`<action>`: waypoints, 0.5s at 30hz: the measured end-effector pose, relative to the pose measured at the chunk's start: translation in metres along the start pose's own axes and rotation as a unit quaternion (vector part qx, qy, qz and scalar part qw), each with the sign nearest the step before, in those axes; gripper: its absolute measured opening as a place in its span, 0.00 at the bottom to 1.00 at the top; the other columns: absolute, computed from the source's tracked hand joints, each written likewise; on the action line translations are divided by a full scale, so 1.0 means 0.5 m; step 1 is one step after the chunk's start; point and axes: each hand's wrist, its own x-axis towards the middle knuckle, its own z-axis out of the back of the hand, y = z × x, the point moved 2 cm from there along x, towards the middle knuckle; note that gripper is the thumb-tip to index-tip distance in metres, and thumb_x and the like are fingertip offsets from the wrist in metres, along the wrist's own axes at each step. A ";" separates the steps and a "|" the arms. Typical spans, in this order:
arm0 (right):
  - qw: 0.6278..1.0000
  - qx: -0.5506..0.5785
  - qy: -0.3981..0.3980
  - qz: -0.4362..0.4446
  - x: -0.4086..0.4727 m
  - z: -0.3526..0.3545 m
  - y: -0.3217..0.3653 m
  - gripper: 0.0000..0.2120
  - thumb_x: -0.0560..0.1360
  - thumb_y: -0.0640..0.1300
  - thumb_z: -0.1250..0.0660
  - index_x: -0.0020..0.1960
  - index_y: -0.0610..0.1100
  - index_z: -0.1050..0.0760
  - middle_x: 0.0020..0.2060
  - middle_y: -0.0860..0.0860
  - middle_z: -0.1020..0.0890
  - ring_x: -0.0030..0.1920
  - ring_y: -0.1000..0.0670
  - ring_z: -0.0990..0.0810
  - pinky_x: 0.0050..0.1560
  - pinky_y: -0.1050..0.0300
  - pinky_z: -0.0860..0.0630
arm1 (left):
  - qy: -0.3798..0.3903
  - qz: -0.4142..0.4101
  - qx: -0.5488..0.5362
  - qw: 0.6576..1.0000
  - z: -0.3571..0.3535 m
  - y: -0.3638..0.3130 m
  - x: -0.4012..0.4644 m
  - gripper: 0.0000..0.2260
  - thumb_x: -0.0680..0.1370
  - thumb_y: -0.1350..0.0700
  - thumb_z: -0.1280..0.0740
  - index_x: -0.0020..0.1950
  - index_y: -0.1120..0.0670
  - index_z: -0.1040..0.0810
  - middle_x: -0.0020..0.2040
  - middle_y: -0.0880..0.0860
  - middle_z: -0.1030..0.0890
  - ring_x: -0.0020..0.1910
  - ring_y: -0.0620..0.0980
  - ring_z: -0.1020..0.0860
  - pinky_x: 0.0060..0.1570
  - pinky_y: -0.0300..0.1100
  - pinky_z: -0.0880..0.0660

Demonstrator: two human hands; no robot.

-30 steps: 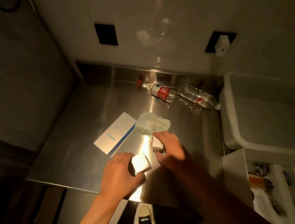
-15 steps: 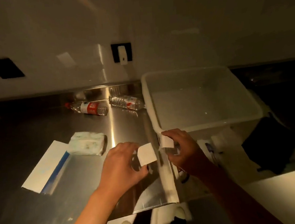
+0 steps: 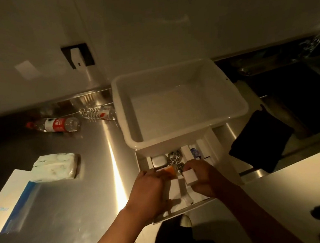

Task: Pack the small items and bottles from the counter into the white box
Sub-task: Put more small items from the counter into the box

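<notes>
The white box (image 3: 235,174), a shallow divided tray, sits at the near edge of the steel desk (image 3: 70,206), partly tucked under a large white plastic tub (image 3: 236,95). Both hands are down in it. The right hand (image 3: 204,177) pinches a small white cube (image 3: 190,176) between curled fingers and thumb, holding it just above the middle compartments. The left hand (image 3: 147,190) reaches into the left part of the box with its fingers bent; a white block (image 3: 177,187) lies right at its fingertips, but I cannot tell whether it grips anything. Farther back in the box lie a silver earbud-style case (image 3: 158,161), a shiny metal chain (image 3: 175,157) and something orange (image 3: 170,171).

On the desk to the left rest a tissue pack (image 3: 55,167) overlapping a flat white-and-blue carton (image 3: 9,204). Near the back wall lie two water bottles, one with a red label (image 3: 59,124), the other clear bottle (image 3: 98,113) touching the tub. A black cloth (image 3: 261,143) hangs right of the box.
</notes>
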 end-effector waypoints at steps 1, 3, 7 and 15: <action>1.000 -0.018 0.014 -0.016 0.001 0.001 -0.010 0.23 0.64 0.36 0.25 0.56 0.50 0.23 0.50 0.55 0.22 0.50 0.52 0.23 0.51 0.50 0.23 | 0.019 0.002 0.012 1.000 -0.014 -0.003 0.009 0.33 0.70 0.27 0.35 0.71 0.41 0.28 0.61 0.44 0.20 0.60 0.48 0.25 0.63 0.46 0.30; 0.998 -0.045 0.030 -0.039 -0.001 -0.001 -0.024 0.23 0.66 0.38 0.26 0.58 0.54 0.25 0.53 0.57 0.24 0.55 0.52 0.26 0.54 0.55 0.26 | 0.052 0.001 0.041 0.998 -0.040 -0.012 0.024 0.30 0.70 0.31 0.33 0.68 0.44 0.26 0.61 0.47 0.21 0.62 0.49 0.26 0.65 0.48 0.32; 0.995 -0.066 0.045 -0.051 0.000 -0.009 -0.033 0.23 0.68 0.38 0.27 0.58 0.57 0.26 0.56 0.56 0.25 0.56 0.53 0.27 0.49 0.63 0.33 | 0.066 0.014 0.074 0.995 -0.085 -0.020 0.038 0.26 0.71 0.33 0.32 0.64 0.46 0.22 0.59 0.48 0.20 0.63 0.50 0.26 0.67 0.49 0.33; 0.986 -0.126 0.094 -0.048 0.006 -0.034 -0.021 0.24 0.66 0.40 0.23 0.53 0.58 0.31 0.51 0.54 0.26 0.54 0.49 0.27 0.51 0.56 0.29 | 0.123 0.039 0.113 0.985 -0.113 -0.030 0.062 0.26 0.73 0.34 0.32 0.64 0.49 0.22 0.61 0.51 0.19 0.65 0.53 0.27 0.68 0.52 0.34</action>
